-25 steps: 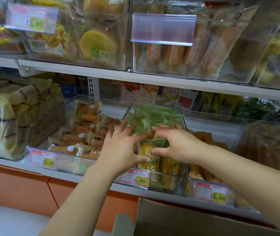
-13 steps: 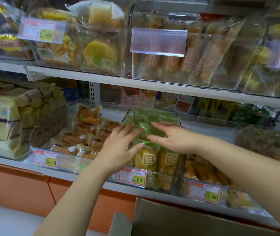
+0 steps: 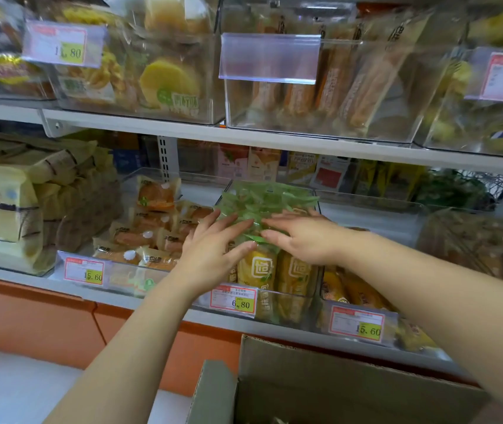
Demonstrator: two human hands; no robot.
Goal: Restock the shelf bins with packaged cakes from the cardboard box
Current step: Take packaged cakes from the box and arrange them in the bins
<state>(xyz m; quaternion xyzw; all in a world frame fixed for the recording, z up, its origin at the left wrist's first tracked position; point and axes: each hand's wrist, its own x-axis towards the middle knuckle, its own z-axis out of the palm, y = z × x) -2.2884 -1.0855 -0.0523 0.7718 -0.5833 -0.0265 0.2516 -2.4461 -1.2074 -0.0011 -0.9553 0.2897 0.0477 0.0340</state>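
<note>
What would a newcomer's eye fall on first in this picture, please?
The left hand and right hand press flat on the green-topped cakes packed in the middle bin, at centre. Below them, at the bottom edge, stands the open box. Above, an upper bin bears a blank label holder.

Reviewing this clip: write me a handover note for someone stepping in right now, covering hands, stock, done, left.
Left hand: open, fingers flat on the green-topped packaged cakes.
Right hand: open, also resting on those packs.
Cakes stand upright in the middle bin, tagged 6.80, packed to the rim.
Cardboard box sits open in front, lower than that bin; its contents are mostly out of view.
Done: this bin looks full.
Left: probably check the box for more packs.
</note>
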